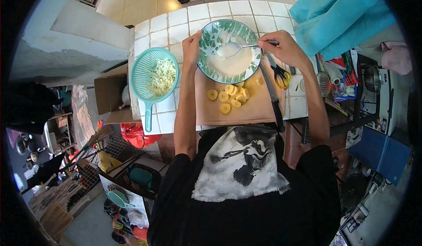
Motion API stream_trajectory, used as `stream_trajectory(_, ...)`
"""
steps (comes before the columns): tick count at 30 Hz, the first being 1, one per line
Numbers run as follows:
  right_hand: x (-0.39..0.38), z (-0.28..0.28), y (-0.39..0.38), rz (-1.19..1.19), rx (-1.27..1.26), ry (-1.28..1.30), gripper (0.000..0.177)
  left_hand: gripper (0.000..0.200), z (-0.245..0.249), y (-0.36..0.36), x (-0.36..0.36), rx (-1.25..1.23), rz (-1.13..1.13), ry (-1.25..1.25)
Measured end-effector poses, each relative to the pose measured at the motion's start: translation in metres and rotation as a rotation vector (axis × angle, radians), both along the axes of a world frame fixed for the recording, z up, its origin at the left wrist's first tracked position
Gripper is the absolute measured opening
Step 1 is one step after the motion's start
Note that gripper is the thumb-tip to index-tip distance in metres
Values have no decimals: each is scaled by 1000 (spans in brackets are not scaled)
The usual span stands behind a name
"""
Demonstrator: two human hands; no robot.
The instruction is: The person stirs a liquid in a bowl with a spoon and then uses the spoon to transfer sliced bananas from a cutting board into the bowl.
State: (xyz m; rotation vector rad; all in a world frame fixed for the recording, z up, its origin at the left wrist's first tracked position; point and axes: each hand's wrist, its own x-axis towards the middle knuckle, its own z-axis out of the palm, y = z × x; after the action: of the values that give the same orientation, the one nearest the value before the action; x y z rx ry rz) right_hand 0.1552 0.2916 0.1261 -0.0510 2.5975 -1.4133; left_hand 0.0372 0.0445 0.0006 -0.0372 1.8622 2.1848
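A green patterned bowl point(211, 37) holding pale batter rests on a wooden cutting board point(250, 109) on the tiled counter. My left hand point(191, 43) grips the bowl's left rim. My right hand point(285, 48) holds a metal spoon point(237, 48) whose head dips into the batter. Several banana slices point(228, 97) lie on the board just below the bowl.
A teal colander point(151, 70) with shredded pale strips sits left of the board. A black-handled knife point(273, 98) lies along the board's right edge, scissors point(280, 74) beside it. A blue cloth point(343, 17) covers the far right. White tiled counter point(162, 23) surrounds the board.
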Motion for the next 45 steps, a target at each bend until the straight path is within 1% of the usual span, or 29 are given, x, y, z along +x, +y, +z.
stream_trajectory(2,4,6,-2,-19,200,83,24,33,-5,-1,0,26,-3,-46)
stream_trajectory(3,6,10,-3,-18,201,83,24,33,-9,-1,-1,27,-2,-47)
stream_trajectory(5,8,15,-6,7,353,80,24,32,-20,-2,-3,23,-9,-26)
stream_trajectory(9,6,6,3,-55,378,60,24,31,-19,-1,0,51,2,-65)
stream_trajectory(11,4,3,5,-98,488,59,22,31,-20,-2,-2,43,-9,-70)
stream_trajectory(12,3,-5,8,-100,490,59,22,31,-21,-1,-2,45,-11,-69)
stream_trajectory(14,3,-26,12,-91,445,163,22,31,-23,-1,-3,54,-5,-61)
stream_trajectory(15,4,-29,9,-89,445,164,22,31,-20,-1,-3,54,-3,-61)
stream_trajectory(17,8,-33,4,-4,330,116,22,30,-15,-1,0,57,-17,-96)
stream_trajectory(20,9,-30,4,45,259,51,23,30,-20,-3,-2,40,-20,-73)
stream_trajectory(21,7,-30,7,46,260,51,23,30,-19,-3,-1,40,-19,-74)
stream_trajectory(23,1,-30,14,-66,230,94,23,30,-16,-3,-1,28,-8,-104)
stream_trajectory(24,-2,-26,13,-68,231,95,23,30,-17,-3,-1,29,-10,-102)
stream_trajectory(26,-9,-16,10,-135,402,104,23,31,-17,-3,-1,51,-25,-115)
stream_trajectory(27,-11,-24,12,-136,402,106,23,31,-19,-3,-2,51,-26,-113)
stream_trajectory(29,-16,-48,14,-73,286,217,21,31,-23,-6,-4,32,-27,-117)
stream_trajectory(30,-17,-45,11,3,318,160,21,31,-22,-6,-3,32,-21,-117)
stream_trajectory(33,-15,-33,4,55,324,138,20,31,-19,-6,-1,62,-9,-124)
stream_trajectory(34,-17,-31,4,57,326,137,20,30,-17,-6,0,55,-8,-114)
stream_trajectory(36,-20,-30,5,-105,230,253,22,30,-14,-5,2,47,-14,-106)
stream_trajectory(37,-23,-30,6,-110,230,252,22,30,-12,-5,2,50,-14,-119)
stream_trajectory(39,-31,-31,8,-113,462,319,22,30,-13,-4,2,51,-18,-129)
stream_trajectory(41,-32,-42,6,-95,441,301,24,30,-17,-5,-1,59,-20,-101)
stream_trajectory(43,-28,-49,2,8,315,194,24,30,-18,-7,-1,55,-13,-100)
stream_trajectory(45,-14,-43,1,60,313,157,23,30,-20,-5,-1,54,-11,-104)
